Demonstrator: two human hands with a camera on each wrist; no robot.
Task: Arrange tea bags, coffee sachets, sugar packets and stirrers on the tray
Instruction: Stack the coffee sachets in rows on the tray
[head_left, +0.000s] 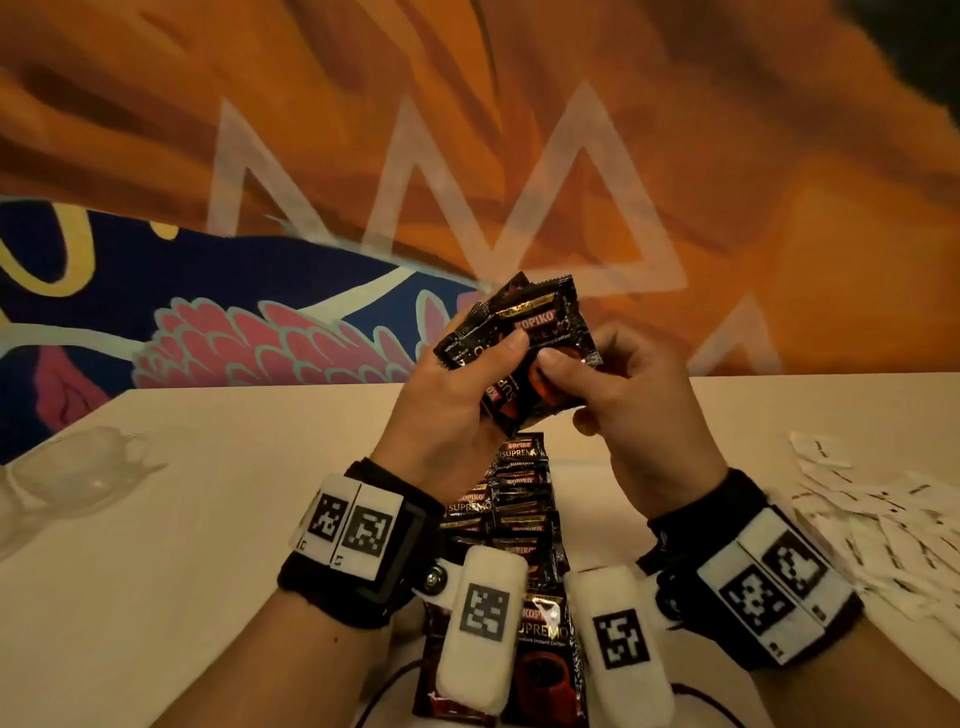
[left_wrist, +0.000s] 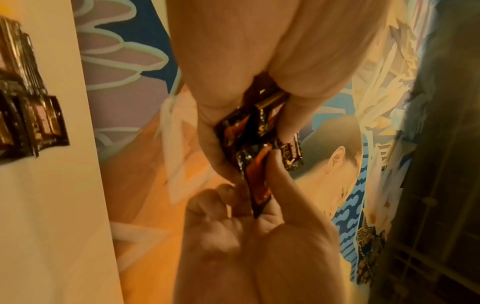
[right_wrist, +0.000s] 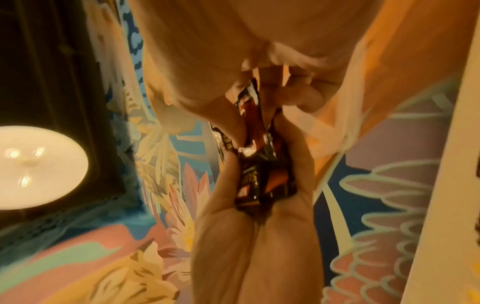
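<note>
Bare forearms, no sleeves. Each wrist wears a black wrist strap (head_left: 363, 587), and the right wrist band (head_left: 727, 525) matches it. White blocks printed with black square markers (head_left: 358, 525) sit on top; two longer white marker blocks (head_left: 480, 618) hang beneath. A round metal screw (head_left: 434, 578) shows, and a thin dark cable (head_left: 384, 686) trails below.
</note>
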